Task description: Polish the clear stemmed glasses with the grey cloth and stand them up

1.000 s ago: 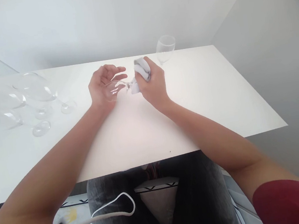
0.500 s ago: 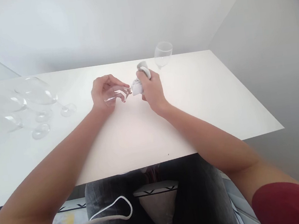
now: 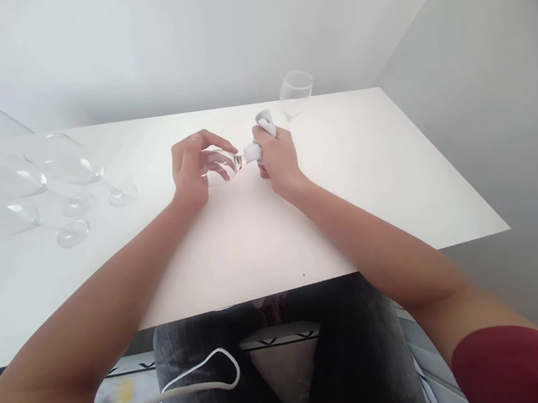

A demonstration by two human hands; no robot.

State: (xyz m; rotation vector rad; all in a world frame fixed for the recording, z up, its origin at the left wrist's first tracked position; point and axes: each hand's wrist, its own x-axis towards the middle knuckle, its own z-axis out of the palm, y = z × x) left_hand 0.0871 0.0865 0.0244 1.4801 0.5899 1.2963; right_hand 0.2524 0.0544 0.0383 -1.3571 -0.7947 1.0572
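Observation:
A clear wine glass (image 3: 219, 167) lies on its side between my hands, its bowl to the left and its stem to the right. My left hand (image 3: 193, 165) curls round the bowl, fingers along the far side. Around the stem my right hand (image 3: 279, 155) is closed on a white cloth (image 3: 253, 153), part of which bunches up above the thumb. The foot of this glass is hidden by the right hand and cloth.
Several clear wine glasses (image 3: 68, 163) lie on their sides at the left of the white table (image 3: 255, 249). Another wine glass (image 3: 296, 89) stands upright near the back edge, behind my right hand. A white cable (image 3: 194, 388) runs over my lap below the front edge.
Both hands have shifted slightly to the right with the glass. My left fingers have turned around the bowl, and the cloth has moved slightly along with my right hand.

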